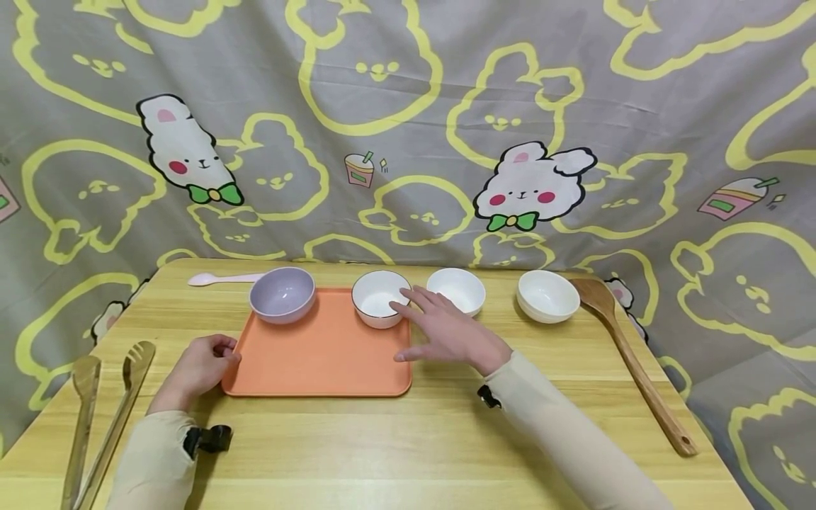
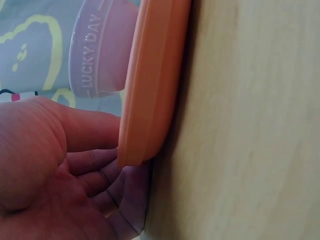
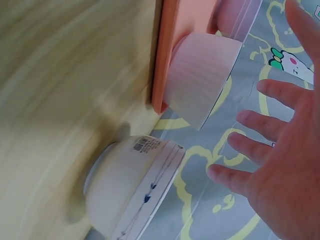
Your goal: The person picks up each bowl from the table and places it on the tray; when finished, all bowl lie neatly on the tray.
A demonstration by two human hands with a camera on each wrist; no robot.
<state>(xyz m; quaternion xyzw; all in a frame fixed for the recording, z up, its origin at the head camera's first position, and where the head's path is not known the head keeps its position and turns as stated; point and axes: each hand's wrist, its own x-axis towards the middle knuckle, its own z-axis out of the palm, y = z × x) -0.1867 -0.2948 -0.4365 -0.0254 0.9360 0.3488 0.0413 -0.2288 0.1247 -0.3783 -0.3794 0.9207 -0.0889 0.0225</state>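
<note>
The left hand (image 1: 202, 367) gripped the orange tray (image 1: 312, 365) at its left edge; the tray lay on the surface (image 1: 357, 453), bearing a purple bowl (image 1: 282, 297) and a dark-rimmed white bowl (image 1: 371, 301). The right hand (image 1: 449, 329) — fingers spread — hovered near the latter.

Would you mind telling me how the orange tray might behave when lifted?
The tray is probably stiff, its near rim running straight. The purple bowl and dark-rimmed bowl near its far edge may make it tip that way.
</note>
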